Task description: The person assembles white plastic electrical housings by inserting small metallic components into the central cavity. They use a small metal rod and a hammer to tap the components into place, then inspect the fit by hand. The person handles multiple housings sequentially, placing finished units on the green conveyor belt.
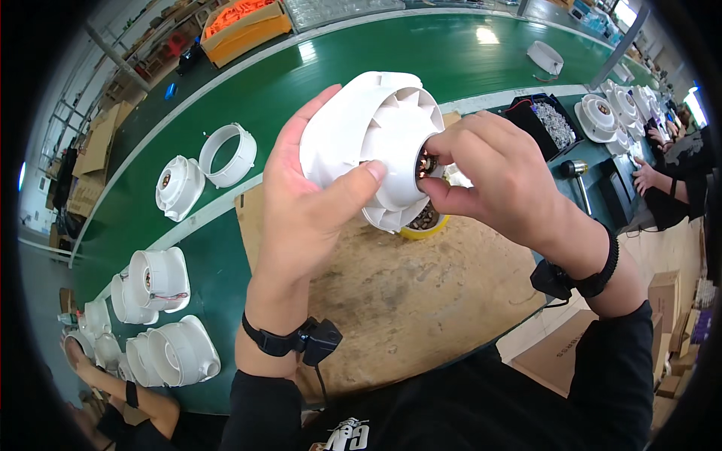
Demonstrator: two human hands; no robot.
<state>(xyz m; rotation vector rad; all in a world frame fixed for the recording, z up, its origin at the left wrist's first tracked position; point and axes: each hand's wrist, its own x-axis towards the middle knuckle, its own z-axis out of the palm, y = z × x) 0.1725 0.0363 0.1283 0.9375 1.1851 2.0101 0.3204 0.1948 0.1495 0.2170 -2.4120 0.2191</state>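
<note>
My left hand (312, 184) is wrapped round a white plastic fan housing (335, 128), its thumb pressed on the front. Vanes show inside the housing's ring, around a round hub. Within the open hub sits a copper-wound motor core (426, 163). The thumb and fingers of my right hand (492, 169) close on this core at the hub's mouth; the fingertips partly hide it. Below the housing, a yellow-rimmed round container (429, 230) of small dark metal parts is partly covered. Both hands hold the housing above a worn wooden board (421, 308).
On the left lie a white ring (227, 155), a fan housing (179, 188) and several more housings (180, 352). A black bin (553, 124) of small clear parts and a hammer (576, 180) are at right. The green conveyor belt (361, 56) runs behind. Co-workers' hands (645, 177) show at both sides.
</note>
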